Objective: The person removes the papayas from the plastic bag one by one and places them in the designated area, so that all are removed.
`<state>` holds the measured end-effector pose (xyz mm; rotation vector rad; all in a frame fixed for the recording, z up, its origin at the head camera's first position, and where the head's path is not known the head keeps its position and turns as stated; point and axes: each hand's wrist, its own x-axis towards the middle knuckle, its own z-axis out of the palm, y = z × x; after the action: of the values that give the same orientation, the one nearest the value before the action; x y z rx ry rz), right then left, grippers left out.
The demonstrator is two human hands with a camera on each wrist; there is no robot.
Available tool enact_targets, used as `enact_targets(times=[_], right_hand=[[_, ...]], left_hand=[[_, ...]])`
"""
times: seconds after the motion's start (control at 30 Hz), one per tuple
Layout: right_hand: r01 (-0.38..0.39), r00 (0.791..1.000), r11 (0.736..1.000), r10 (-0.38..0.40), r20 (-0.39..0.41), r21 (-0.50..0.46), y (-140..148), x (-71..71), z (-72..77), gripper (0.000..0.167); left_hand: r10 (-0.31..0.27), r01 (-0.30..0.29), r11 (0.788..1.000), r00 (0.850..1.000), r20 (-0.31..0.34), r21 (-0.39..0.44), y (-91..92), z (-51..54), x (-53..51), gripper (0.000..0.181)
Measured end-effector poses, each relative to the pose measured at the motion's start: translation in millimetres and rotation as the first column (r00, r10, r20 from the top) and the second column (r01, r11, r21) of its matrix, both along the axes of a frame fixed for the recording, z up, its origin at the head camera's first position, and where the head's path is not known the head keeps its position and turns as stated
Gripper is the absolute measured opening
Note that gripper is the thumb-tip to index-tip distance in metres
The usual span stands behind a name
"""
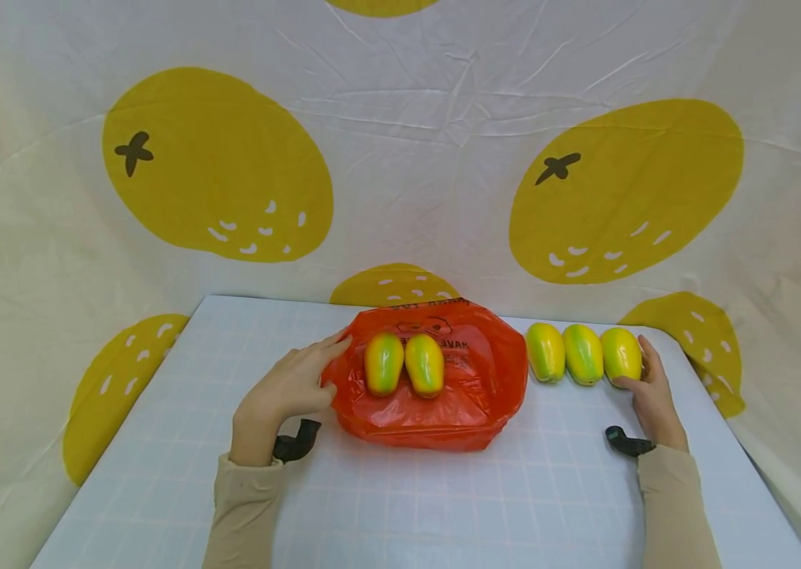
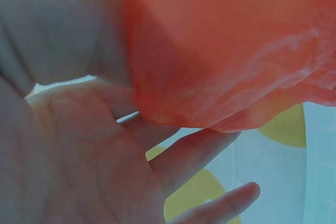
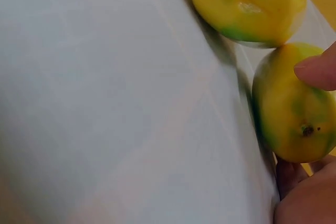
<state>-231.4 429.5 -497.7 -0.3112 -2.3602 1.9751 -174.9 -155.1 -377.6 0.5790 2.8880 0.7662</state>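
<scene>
Yellow fruit [image 1: 619, 352] (just 1), right hand [image 1: 656, 399] gripping.

A pale table [image 1: 457, 506] with a faint grid fills the lower middle of the head view. A creased whitish cloth [image 1: 418, 197] spans the top, its large printed yellow fruits [image 1: 216, 166] at upper left and upper right each bearing a dark mark [image 1: 134, 150].

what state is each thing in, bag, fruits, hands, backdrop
Red bag: creased, on the table
Left fruit on bag: uncovered, ungripped
Right fruit on bag: uncovered, ungripped
Left fruit in row: ungripped
Middle fruit in row: ungripped
Rightmost fruit: gripped
Left hand: fingers spread, touching the bag's left side
Right hand: gripping the rightmost fruit
Backdrop: hanging, creased
</scene>
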Motion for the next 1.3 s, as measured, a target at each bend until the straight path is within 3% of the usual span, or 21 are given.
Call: enact_targets(times=[0.43, 0.87, 1.07, 1.3], right_hand=[[0.018, 1.0, 0.999, -0.018, 0.008, -0.042, -2.6, 2.8, 4.4, 0.096], [0.049, 0.999, 0.987, -0.051, -0.011, -0.151, -5.8, 5.8, 3.3, 0.097], [0.127, 0.991, 0.976, -0.119, 0.055, -0.175, -12.0, 10.9, 7.5, 0.1], [0.261, 0.961, 0.937, -0.229, 0.154, -0.234, -19.2, 20.5, 21.8, 0.092]], left_hand=[[-0.004, 0.004, 1.0, 1.0, -0.004, 0.001, 0.3, 1.4, 0.6, 0.071], [-0.013, 0.013, 1.0, 1.0, -0.009, -0.001, -0.7, 1.0, 0.4, 0.071], [-0.02, 0.02, 1.0, 1.0, -0.016, 0.006, -1.2, 1.2, -0.8, 0.071], [-0.025, 0.025, 1.0, 1.0, -0.016, 0.01, -0.9, 1.9, -0.5, 0.071]])
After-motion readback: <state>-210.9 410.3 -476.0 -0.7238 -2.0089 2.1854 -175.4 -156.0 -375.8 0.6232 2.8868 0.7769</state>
